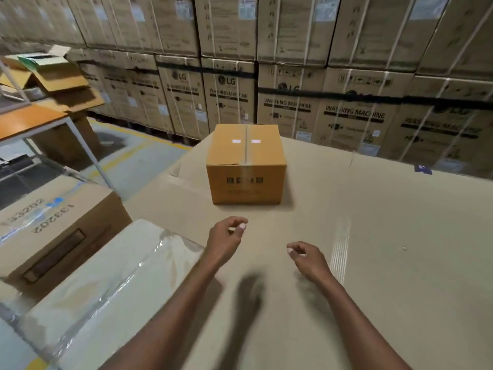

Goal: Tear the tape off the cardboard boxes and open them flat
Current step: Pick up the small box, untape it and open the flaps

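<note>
A small closed brown cardboard box (246,164) stands on a large flat cardboard surface (373,236), a strip of clear tape (246,144) running along its top seam and down the front. My left hand (225,243) hovers just in front of the box with fingers loosely curled, holding nothing. My right hand (309,259) hovers to the right and nearer me, also loosely curled and empty. Neither hand touches the box.
A wall of stacked washing machine cartons (333,102) stands behind. At left are a taped large carton (53,231), a plastic-wrapped pale box (112,284) and an orange table (32,121) carrying opened cardboard boxes (50,73). Grey floor with yellow lines lies between.
</note>
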Demonstrator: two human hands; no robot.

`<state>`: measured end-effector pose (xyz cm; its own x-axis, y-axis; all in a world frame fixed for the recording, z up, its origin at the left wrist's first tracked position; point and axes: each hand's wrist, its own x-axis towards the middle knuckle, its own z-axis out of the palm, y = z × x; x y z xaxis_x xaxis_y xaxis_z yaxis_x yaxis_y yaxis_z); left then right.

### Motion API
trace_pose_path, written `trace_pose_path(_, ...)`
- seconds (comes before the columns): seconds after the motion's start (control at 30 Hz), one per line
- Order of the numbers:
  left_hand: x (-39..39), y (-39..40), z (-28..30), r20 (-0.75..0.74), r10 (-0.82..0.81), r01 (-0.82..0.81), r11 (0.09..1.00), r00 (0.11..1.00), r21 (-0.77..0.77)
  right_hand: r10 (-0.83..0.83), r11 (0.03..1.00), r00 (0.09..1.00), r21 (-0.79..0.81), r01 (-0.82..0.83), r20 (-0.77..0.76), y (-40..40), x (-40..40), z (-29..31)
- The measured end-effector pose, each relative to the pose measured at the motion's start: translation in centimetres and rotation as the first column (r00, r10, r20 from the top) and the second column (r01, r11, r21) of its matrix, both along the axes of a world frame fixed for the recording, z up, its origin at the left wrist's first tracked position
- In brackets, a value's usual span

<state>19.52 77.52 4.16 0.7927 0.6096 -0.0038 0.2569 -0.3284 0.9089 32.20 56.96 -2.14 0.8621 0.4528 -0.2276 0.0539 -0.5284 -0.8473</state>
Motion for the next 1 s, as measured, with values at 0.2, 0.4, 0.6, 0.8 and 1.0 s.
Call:
trace_pose_path(0.2,9.8,11.7,0.7,-0.038,-0.042,0.048,0.981,0.998,0.188,0.028,0.999,0.991,-0.044,-0.022,0.132,9.2,9.9,1.9)
trace_pose_path(0.4,15.9,19.2,-0.3,-0.116,0.171,-0.130,0.946,0.978,0.296,-0.087,0.993,0.961,0.095,0.064,0.264,16.0,16.1,5.3)
trace_pose_path(0.6,18.2,21.3,-2.7,-0.098,0.071,-0.063,0.995,0.993,0.081,-0.029,0.997,0.978,0.076,0.013,0.205,17.9,18.9,4.6)
trace_pose_path(0.8,17.3,20.7,-2.8,-0.013,0.100,-0.099,0.994,0.995,0.050,-0.085,0.990,0.963,0.129,0.054,0.255,17.5,19.3,3.5)
trace_pose_path(1.0,15.6,17.0,-1.6,-0.039,0.074,-0.076,0.997,0.996,-0.028,-0.241,0.963,0.916,0.193,0.186,0.321,14.1,17.2,2.7)
